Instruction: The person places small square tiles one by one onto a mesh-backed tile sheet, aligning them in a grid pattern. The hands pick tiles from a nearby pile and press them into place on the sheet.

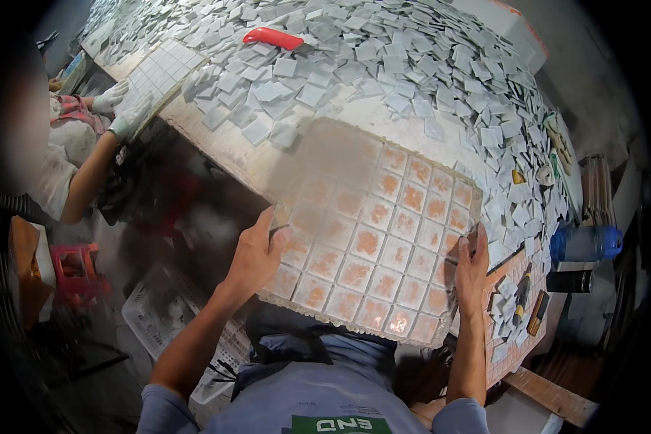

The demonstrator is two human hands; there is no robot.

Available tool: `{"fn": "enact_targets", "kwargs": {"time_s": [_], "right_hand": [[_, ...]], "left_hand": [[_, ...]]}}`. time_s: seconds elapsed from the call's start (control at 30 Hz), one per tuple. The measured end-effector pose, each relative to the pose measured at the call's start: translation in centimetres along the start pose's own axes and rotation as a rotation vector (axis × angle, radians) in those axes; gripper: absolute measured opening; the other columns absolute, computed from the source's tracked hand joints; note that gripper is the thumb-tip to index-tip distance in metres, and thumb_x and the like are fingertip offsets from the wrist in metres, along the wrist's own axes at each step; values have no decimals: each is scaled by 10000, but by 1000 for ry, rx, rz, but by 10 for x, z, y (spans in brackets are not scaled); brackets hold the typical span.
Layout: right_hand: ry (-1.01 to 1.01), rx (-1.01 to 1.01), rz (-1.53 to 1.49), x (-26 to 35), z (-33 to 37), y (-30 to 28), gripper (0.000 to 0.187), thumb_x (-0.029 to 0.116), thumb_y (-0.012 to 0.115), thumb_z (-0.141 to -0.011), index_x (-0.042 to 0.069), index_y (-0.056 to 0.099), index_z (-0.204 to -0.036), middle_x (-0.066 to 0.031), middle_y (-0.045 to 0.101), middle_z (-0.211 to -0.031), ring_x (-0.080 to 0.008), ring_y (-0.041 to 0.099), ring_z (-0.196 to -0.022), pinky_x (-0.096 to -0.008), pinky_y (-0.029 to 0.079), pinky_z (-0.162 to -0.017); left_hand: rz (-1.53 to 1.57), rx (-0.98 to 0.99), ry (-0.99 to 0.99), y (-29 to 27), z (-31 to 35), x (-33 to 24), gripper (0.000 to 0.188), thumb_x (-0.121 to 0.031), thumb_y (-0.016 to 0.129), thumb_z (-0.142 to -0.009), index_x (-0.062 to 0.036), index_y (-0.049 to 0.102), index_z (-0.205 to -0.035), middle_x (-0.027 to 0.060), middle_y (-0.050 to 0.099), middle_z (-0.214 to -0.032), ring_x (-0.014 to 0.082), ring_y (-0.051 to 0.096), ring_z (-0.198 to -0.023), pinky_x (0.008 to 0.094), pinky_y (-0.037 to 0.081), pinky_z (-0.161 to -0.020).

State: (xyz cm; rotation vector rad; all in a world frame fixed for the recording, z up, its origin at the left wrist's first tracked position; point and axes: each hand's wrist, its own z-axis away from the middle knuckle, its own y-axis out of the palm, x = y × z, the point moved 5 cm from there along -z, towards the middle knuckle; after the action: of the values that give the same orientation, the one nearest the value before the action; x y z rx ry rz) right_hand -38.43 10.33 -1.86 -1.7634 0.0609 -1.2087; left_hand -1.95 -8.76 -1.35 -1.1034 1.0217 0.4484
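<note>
Held out in front of my body is a square grid tray (369, 242) with rough edges, its cells dusty white over orange-brown. My left hand (259, 249) grips its left edge, thumb on top. On the opposite edge, my right hand (472, 264) has its fingers wrapped round the rim. A grey blur covers the tray's upper left part. The far side of the tray lies over the pale worktable (210, 152). Loose pale grey square tiles (311, 94) are heaped across that table beyond the tray.
A red-handled tool (273, 38) lies on the tiles. At left, a co-worker's gloved hands (130, 112) rest on another tile-filled grid (168, 65). A white basket (152, 318) and red stool (78, 271) stand low left. A blue water bottle (586, 243) is at right.
</note>
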Motion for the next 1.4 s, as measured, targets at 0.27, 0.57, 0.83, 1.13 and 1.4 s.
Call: {"fn": "enact_targets", "kwargs": {"time_s": [0.27,0.57,0.83,1.13,1.4], "right_hand": [[27,16,-183,1,0,2,590,221,561,-1065,-81,396,-1544,-267,501,-1515,-327,490,-1400,-386,352,-1182],[19,-3,-283,4,-2,4,574,188,539,-1052,-136,389,-1501,-368,544,-1429,-462,551,-1337,-446,414,-1141],[34,66,-394,6,4,-15,678,241,595,-1014,-159,361,-1508,-387,496,-1470,-488,496,-1391,-441,388,-1176],[60,-160,-552,-14,-161,-42,865,298,744,-950,-135,309,-1559,-310,450,-1556,-356,487,-1432,-415,390,-1174],[210,-216,-554,-74,-307,-34,1021,377,823,-863,-189,291,-1525,-301,504,-1477,-311,545,-1327,-386,437,-1100]], "left_hand": [[112,43,-102,-2,-2,3,432,-163,619,-1038,31,542,-1417,150,748,-1138,142,660,-1017,307,517,-929],[-35,-34,15,-3,-9,32,403,-180,601,-1037,-1,575,-1397,156,757,-1080,213,720,-943,337,543,-866],[10,44,-167,-16,-10,10,472,-86,600,-1034,40,470,-1470,192,671,-1327,234,658,-1173,323,497,-1008],[78,137,327,88,-164,-111,615,-116,714,-983,24,435,-1513,176,644,-1370,231,642,-1262,342,532,-1026],[-145,167,543,247,-318,-202,980,-279,873,-805,36,342,-1566,281,450,-1528,407,487,-1403,448,439,-1136]]}}
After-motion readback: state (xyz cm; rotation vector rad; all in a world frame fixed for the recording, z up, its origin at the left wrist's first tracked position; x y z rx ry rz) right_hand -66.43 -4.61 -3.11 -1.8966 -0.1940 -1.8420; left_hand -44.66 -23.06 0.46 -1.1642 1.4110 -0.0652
